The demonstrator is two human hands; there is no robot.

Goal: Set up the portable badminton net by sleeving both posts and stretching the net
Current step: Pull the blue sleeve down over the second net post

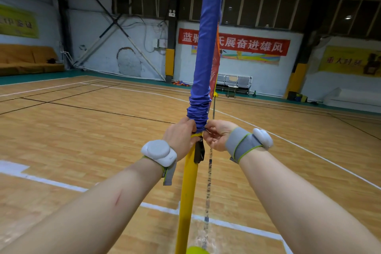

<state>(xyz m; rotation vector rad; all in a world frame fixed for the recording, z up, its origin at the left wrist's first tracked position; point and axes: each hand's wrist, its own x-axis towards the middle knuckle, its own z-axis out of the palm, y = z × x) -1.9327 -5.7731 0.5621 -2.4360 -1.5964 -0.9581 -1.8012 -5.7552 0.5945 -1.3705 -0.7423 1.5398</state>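
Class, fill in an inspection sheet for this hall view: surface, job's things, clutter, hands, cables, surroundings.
Surface: lined wooden floor.
Job's things: blue sleeve bunched partway down yellow post; red net behind it.
Clutter: items by far wall, too small to tell.
Hands: left hand and right hand both grip the sleeve's lower end.
Cables: cord hangs beside post.
Surroundings: red banner, chairs.
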